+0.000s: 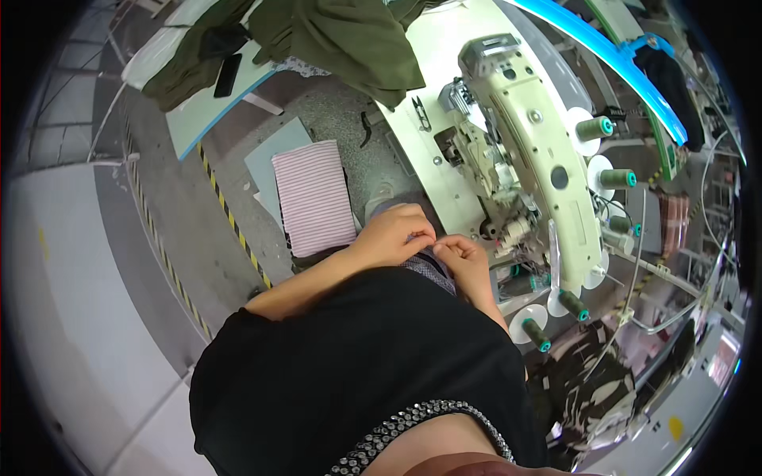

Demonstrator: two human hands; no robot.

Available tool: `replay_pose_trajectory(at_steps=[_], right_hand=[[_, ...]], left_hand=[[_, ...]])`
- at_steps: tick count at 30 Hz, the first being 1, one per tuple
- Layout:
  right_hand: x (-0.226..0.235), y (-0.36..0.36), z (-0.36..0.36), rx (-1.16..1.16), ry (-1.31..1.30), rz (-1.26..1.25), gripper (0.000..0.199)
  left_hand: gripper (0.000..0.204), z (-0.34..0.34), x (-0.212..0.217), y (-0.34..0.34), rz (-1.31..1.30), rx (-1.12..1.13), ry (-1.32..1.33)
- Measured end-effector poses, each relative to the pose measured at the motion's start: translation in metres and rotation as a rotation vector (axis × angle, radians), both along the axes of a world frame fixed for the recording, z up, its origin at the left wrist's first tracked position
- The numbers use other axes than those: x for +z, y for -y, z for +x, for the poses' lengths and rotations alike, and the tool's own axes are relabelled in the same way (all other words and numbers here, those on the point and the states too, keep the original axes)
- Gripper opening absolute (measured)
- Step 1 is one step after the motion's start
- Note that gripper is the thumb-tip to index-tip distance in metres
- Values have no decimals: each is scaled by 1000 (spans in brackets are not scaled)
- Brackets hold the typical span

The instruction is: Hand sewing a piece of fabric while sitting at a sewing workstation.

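My left hand [399, 235] and my right hand [468, 263] meet over my lap, just in front of the sewing table. Both are closed, with thumbs and fingertips pinched close together. Whatever lies between the fingertips is too small to make out. Right of them stands a cream industrial sewing machine [548, 163] with its needle and looper parts exposed. Thread snips [421, 114] lie on the white tabletop [409, 151]. Dark olive cloth [341, 47] is heaped at the table's far left edge and hangs over it.
A pink-and-white striped cushion [317, 198] is left of my hands. Behind the cloth's left part, a phone [228, 75] rests on a blue-edged board [198, 111]. Green thread cones [595, 128] stand along the machine's right side. A blue curved bar [619, 63] arches beyond.
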State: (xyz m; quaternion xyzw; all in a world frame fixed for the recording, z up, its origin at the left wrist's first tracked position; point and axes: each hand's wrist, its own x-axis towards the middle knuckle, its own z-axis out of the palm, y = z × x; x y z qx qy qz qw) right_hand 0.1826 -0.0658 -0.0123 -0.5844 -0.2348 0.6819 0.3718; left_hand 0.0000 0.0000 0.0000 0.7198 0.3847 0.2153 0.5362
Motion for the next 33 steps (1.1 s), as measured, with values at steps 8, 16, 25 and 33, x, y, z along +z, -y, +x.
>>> replay_pose_trajectory(at_steps=[8,16,25,33], right_hand=[[14,-107,-58,-67,71,-15,3],[6,-167,-80,-94,55,69,5],[10,-218,-88,-55,-6,187,6],[-15,-276,-125,-281,-63,84,6]], left_hand=[[7,-62,9,-113,126,113,5],[10,-89,20,-170,150,255,-59],[10,-87,31,-210,453,52,-202],[7,-110,-2,-319,65,-43,26]])
